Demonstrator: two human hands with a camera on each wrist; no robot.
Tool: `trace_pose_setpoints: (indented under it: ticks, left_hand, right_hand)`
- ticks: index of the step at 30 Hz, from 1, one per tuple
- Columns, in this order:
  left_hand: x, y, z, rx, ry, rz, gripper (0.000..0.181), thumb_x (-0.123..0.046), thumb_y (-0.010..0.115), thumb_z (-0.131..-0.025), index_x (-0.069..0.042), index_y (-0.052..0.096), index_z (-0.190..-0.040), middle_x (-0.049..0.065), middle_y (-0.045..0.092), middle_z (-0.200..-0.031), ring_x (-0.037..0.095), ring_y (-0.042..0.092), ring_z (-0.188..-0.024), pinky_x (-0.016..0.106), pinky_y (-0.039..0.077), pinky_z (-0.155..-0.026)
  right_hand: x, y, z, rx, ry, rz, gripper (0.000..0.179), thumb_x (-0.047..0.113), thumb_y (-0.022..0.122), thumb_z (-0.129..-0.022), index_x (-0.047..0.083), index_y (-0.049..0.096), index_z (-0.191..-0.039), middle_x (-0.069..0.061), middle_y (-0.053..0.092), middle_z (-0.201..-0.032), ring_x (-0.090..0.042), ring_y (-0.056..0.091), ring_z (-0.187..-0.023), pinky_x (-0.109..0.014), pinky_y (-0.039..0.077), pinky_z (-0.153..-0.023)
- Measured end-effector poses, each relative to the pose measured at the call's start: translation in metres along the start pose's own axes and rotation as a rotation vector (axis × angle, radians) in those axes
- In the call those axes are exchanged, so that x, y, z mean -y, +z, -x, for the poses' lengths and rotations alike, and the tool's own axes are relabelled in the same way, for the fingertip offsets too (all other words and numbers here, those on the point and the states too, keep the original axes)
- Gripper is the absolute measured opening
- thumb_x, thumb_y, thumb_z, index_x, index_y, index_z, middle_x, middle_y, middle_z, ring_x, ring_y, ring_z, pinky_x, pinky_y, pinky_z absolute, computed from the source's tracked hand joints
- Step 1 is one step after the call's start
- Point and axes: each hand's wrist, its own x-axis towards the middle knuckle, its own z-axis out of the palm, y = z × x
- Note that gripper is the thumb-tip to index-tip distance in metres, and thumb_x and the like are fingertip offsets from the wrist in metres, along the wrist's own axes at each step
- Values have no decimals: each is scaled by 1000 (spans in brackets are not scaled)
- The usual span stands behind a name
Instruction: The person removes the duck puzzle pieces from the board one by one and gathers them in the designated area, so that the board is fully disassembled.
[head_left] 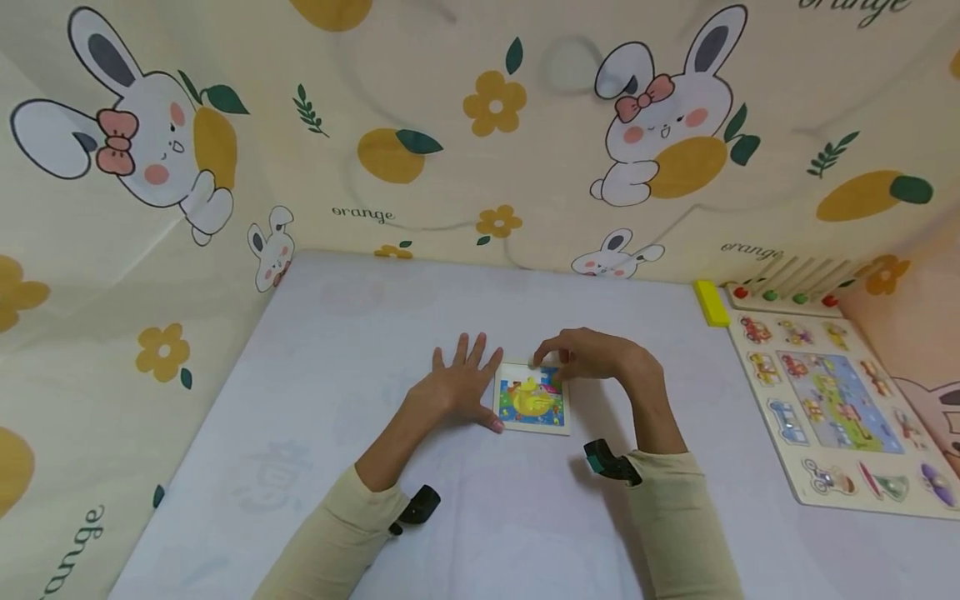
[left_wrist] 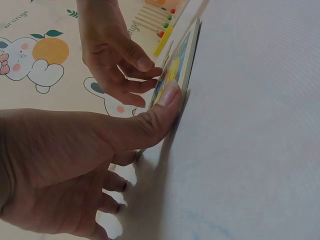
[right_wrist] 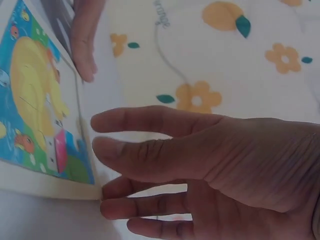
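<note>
A small framed jigsaw puzzle [head_left: 531, 406] with a yellow duck picture [right_wrist: 31, 85] lies on the white table. Its upper left part shows bare white backing [head_left: 513, 372]. My left hand [head_left: 459, 387] is spread at the puzzle's left side, its thumb [left_wrist: 169, 95] resting on the frame's edge. At the far right corner is my right hand [head_left: 588, 354], fingers bent down toward the frame. In the right wrist view, the right hand's thumb and index finger stand apart with nothing between them, while its lower fingertips are right at the frame's edge.
To the right lies a wooden board [head_left: 787, 483] with vehicle and toy pictures. Behind it stands a rack of wooden rods with red and green beads [head_left: 800, 298], beside a yellow block [head_left: 711, 303]. A bunny-and-orange print cloth [head_left: 450, 183] rises behind the table.
</note>
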Motion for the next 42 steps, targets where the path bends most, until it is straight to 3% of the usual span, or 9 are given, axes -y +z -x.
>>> trace_pose_setpoints:
  ticks: [9, 18, 25, 31, 37, 42]
  left_hand:
    - [1, -1, -1, -4, 10, -15, 119, -66, 79, -82, -20, 13, -170, 16, 0, -178, 41, -1, -165, 69, 17, -128]
    - [2, -2, 1, -8, 12, -5, 119, -66, 79, -82, -20, 13, -170, 16, 0, -178, 41, -1, -165, 70, 17, -127]
    - [2, -2, 0, -10, 12, -4, 118, -65, 79, -82, -20, 14, -170, 16, 0, -178, 41, -1, -165, 69, 17, -128]
    - [1, -1, 1, -9, 18, 24, 118, -63, 80, -82, -20, 14, -170, 16, 0, -178, 41, -1, -165, 70, 16, -128]
    - [0, -1, 1, -3, 7, 20, 118, -64, 80, -82, -20, 14, -170, 15, 0, -178, 40, -1, -165, 69, 16, -128]
    - [0, -1, 1, -6, 0, 7, 118, -65, 79, -82, -21, 13, -170, 15, 0, -178, 40, -1, -165, 69, 16, -128]
  right_hand:
    - [8, 1, -5, 2, 52, 44, 31, 13, 73, -97, 16, 75, -127, -7, 68, -107, -22, 58, -98, -37, 53, -88]
    - [13, 4, -13, -16, 12, 106, 23, 8, 56, -104, 13, 74, -117, -6, 71, -112, -21, 58, -94, -36, 51, -86]
    - [11, 5, -16, -7, 5, 126, 13, 16, 71, -99, 15, 71, -113, -5, 66, -101, -19, 57, -89, -31, 48, -79]
    - [9, 4, -14, -3, -13, 96, 21, 24, 80, -93, 15, 65, -105, -3, 56, -88, -18, 52, -82, -30, 41, -72]
    - [9, 6, -14, 5, -1, 89, 27, 22, 83, -91, 14, 59, -103, -5, 57, -92, -19, 53, -85, -31, 41, -73]
    - [9, 5, -14, -9, 20, 69, 35, 23, 83, -90, 10, 59, -111, -7, 60, -94, -19, 55, -86, -30, 43, -75]
